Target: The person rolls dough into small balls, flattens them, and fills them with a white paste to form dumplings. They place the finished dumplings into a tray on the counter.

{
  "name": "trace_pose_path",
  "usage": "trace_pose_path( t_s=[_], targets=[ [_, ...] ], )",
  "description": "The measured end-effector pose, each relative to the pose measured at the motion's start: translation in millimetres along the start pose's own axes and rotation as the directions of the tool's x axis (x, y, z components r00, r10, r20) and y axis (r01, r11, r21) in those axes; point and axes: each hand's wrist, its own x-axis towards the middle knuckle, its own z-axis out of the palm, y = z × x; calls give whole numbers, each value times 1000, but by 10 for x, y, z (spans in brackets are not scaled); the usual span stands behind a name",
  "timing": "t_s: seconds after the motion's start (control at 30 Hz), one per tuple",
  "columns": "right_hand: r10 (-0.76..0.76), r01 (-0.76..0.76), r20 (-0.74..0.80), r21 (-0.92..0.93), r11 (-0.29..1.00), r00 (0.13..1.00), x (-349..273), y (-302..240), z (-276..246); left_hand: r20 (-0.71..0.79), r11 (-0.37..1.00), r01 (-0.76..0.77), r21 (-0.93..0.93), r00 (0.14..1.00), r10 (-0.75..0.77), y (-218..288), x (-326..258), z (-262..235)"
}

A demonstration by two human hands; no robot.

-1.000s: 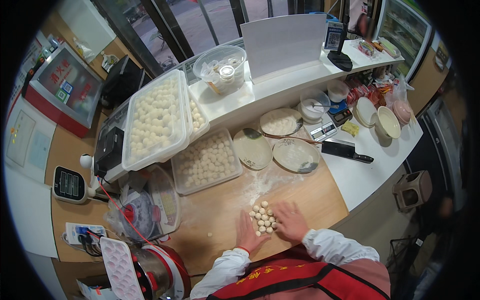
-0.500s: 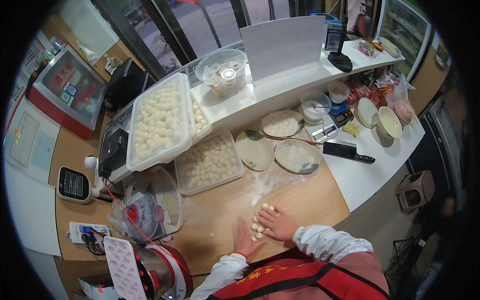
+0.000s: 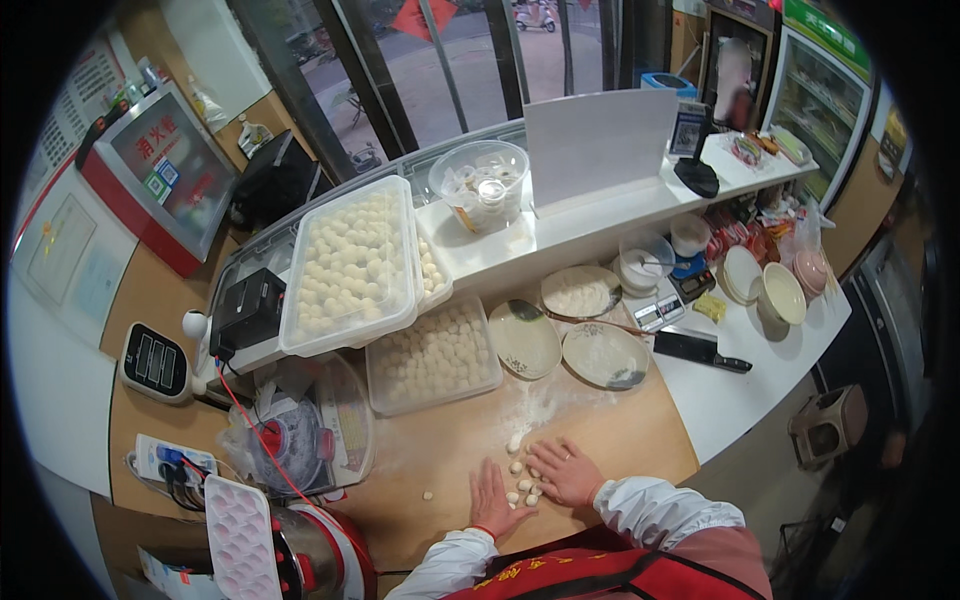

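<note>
Several small pale dough pieces [image 3: 516, 467] lie in a loose cluster on the floured wooden board [image 3: 610, 430]. My left hand [image 3: 492, 503] rests flat along the cluster's left side, fingers stretched out and thumb toward the pieces. To its right, my right hand [image 3: 565, 474] lies palm down with fingers extended, at the cluster's right edge; what is under its palm is hidden. One small dough bit [image 3: 428, 495] sits alone left of my left hand. Beyond, a clear plastic tub [image 3: 385, 405] holds many round dough balls.
Oval plates [image 3: 528, 342] stand at the board's far edge. A cleaver [image 3: 700, 350] lies on the white counter beside a small scale [image 3: 660, 313]. A larger box of dough balls [image 3: 350, 255] is stacked far left. At near left are a mixer [image 3: 310, 550] and a red cable [image 3: 250, 420].
The head view has tilted up, so the scene sits lower. My right hand has shifted slightly right, and the dough pieces between my hands are more exposed and spread.
</note>
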Motion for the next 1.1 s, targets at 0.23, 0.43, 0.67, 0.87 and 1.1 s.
trace_pose_path(
  t_s=[0.23, 0.43, 0.67, 0.87, 1.1],
  targets=[
    [48, -46, 9, -171, 984, 999, 401, -29, 260, -167, 988, -135, 74, 975, 145, 94, 470, 212],
    [5, -2, 111, -22, 1000, 994, -220, -29, 46, -82, 991, -130, -16, 988, 128, 72, 112, 80],
    [54, -55, 20, 50, 997, 998, 201, 28, 73, -97, 994, -104, -21, 990, 101, 75, 230, 23],
    [518, -473, 21, 443, 762, 855, 897, 218, -230, -420, 953, 127, -277, 876, -239, -416, 370, -165],
    [-10, -22, -168, -185, 983, 986, 1801, 440, -376, -288, 605, 169, -778, 760, -582, -787, 838, -453]
  ],
)
